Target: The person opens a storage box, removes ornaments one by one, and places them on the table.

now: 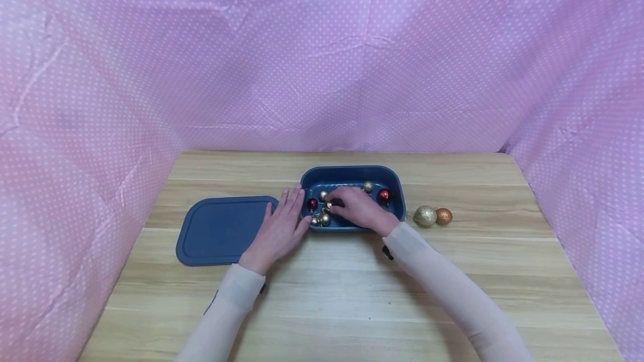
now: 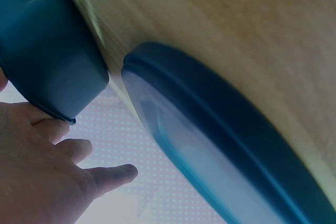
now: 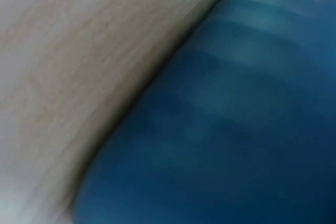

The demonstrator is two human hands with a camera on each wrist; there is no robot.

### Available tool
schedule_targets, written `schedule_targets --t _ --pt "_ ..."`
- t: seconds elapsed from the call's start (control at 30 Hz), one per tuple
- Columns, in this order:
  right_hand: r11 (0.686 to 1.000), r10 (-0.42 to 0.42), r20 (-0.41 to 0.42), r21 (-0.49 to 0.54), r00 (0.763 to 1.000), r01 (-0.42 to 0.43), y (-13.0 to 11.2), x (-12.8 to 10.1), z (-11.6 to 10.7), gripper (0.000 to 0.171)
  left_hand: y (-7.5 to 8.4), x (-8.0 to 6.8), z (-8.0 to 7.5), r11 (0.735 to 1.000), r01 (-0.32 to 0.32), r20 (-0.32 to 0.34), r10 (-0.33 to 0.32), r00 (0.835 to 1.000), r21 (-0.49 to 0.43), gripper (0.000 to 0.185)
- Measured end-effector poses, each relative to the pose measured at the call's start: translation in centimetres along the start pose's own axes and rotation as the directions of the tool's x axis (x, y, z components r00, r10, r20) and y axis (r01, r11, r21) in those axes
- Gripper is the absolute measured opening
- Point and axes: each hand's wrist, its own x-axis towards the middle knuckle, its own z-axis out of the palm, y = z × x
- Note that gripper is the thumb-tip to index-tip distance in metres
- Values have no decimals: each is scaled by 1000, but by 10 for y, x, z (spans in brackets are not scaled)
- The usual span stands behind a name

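Mostly done: several small baubles (image 1: 383, 195) sat in the blue container (image 1: 352, 173) at frame centre, right hand (image 1: 359, 207) inside, grip unclear. Left hand (image 1: 279, 229) lay flat, fingers straight, against its wall. Gold bauble (image 1: 425, 216), copper bauble (image 1: 444, 216) remained outside; lid (image 1: 221, 229) off.

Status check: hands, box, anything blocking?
Left hand flat against blue box. Right hand inside among baubles, grip unclear. Lid off, left. Two baubles outside, right.

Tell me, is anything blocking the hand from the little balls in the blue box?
Nothing visible blocks it. The right hand is already inside the open blue box, on the small balls. The lid lies off, left of the box, beside the left hand.
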Motion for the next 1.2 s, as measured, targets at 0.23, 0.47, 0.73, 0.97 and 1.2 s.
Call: schedule_targets --t 0.23,0.47,0.73,0.97,1.2 --pt "999 -10 -99 49 995 14 0 -12 -9 30 -2 0 2 1000 -1 0 1 1000 -5 69" --pt "996 -23 -187 79 982 38 -1 -26 -17 31 -2 0 1 1000 5 10 -5 1000 -5 70" --pt "992 -5 -262 122 965 38 -3 -41 -25 30 -1 -1 1 1000 7 -3 -7 1000 -16 70" --pt "987 -32 -326 136 945 80 -3 -53 -30 30 -1 -2 3 1000 7 -14 -7 1000 -10 70" --pt "986 -45 -373 134 927 102 -2 -63 -37 29 0 -2 3 1000 8 -19 -8 1000 -9 69"
